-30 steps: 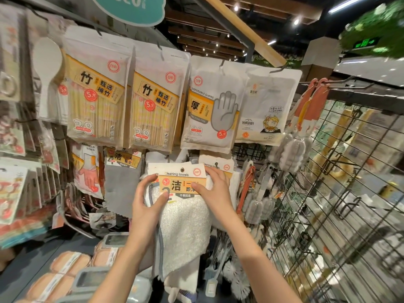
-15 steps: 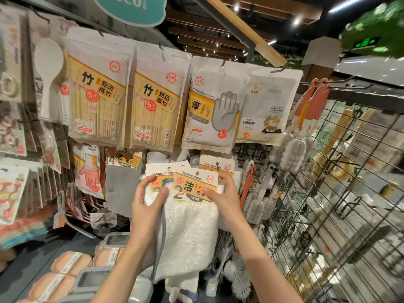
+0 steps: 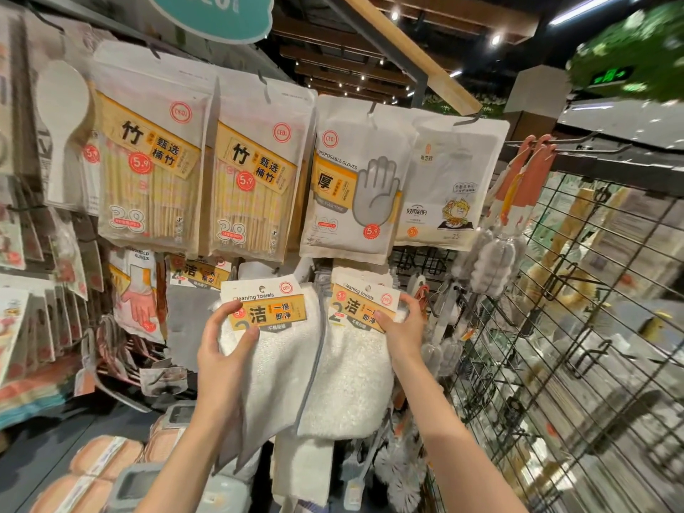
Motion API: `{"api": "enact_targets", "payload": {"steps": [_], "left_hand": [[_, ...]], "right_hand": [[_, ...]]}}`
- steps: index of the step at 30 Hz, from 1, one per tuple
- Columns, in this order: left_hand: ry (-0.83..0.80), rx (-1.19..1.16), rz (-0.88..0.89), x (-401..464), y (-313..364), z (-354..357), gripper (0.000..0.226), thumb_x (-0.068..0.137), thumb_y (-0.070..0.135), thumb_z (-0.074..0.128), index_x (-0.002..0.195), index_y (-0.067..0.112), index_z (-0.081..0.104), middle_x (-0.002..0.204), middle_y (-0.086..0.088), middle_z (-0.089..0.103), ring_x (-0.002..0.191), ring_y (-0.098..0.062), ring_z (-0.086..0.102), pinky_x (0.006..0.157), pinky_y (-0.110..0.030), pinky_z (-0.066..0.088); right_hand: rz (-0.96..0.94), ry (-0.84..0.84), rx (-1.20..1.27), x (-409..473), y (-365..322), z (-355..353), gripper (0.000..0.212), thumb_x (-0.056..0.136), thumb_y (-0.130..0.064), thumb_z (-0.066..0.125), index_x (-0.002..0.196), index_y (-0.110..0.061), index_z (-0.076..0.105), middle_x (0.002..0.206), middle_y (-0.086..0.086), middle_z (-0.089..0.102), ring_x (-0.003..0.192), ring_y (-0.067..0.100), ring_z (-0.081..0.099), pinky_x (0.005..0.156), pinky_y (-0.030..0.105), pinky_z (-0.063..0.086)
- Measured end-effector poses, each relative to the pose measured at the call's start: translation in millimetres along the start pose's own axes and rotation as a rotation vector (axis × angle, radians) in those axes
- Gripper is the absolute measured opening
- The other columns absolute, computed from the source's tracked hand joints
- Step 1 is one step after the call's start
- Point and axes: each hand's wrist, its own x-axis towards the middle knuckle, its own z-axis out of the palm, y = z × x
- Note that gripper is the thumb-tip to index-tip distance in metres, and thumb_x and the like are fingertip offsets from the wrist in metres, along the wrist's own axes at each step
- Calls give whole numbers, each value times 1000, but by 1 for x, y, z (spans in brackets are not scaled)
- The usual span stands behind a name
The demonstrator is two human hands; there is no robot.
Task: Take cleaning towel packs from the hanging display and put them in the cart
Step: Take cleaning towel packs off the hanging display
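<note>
- The left hand point(image 3: 218, 359) has its grip pinching the left towel pack point(image 3: 275, 349) at the label card, thumb across the front.
- The right hand point(image 3: 401, 329) has its grip grasping the right towel pack point(image 3: 351, 368) at the card's edge.
- Both packs are side by side, touching, below the disposable gloves pack point(image 3: 357, 183), beside the wire rack point(image 3: 577, 327).
</note>
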Motion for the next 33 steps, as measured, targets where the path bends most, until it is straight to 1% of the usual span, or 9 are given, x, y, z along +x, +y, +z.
{"api": "enact_targets", "payload": {"steps": [2,4,9,12,15,18,25,30,33], "left_hand": [[7,14,7,3,1,-2,36,89,5,60,117,27,56,115,25,55,107,14,50,89,-12,37],[17,47,31,6,2,-3,38,88,2,60,117,25,56,115,25,54,105,20,47,88,-4,35],[18,55,21,9,2,-5,39,87,2,61,119,25,56,113,28,53,103,24,46,90,-13,34],[13,48,17,10,3,-6,38,88,3,61,117,27,56,112,30,52,100,25,46,85,-7,35],[11,62,22,11,6,-4,38,88,2,60,117,27,55,112,30,51,95,27,47,77,0,36],[8,32,0,11,7,-3,41,88,-2,56,117,28,55,113,27,53,90,22,52,70,-1,39],[-14,61,37,11,12,-6,50,87,0,60,125,31,51,125,24,50,110,21,43,85,-5,34],[-2,66,48,7,13,-6,56,86,-1,62,132,26,47,134,12,47,123,1,43,92,-9,33],[-4,55,53,3,15,-3,58,84,-3,63,133,23,46,133,9,48,115,12,45,88,-2,35]], "right_hand": [[-26,-6,-47,3,1,2,52,79,4,68,121,-20,49,109,-6,53,112,20,54,96,40,48],[-71,-17,-83,6,4,4,55,79,5,68,121,-24,47,108,-12,53,112,17,53,96,41,48],[-100,50,-177,11,17,17,57,78,0,69,116,-37,48,127,-6,55,118,20,53,95,47,49],[-113,90,-231,20,16,22,53,78,-2,71,120,-29,51,127,-2,54,118,21,52,94,43,48],[-126,124,-364,29,10,26,48,81,-5,70,121,-23,52,126,0,49,105,16,51,78,30,43],[-114,126,-435,35,8,29,47,83,-3,66,121,-24,49,125,2,45,89,12,48,69,26,38],[-125,125,-469,34,3,29,47,83,-4,66,123,-21,50,127,3,40,87,13,48,67,26,38],[-134,145,-563,26,-2,25,55,79,-17,73,128,-27,52,131,5,33,120,24,31,82,33,40],[-199,143,-546,13,-6,23,52,80,-17,72,128,-27,53,136,6,32,124,25,26,103,44,34]]}}
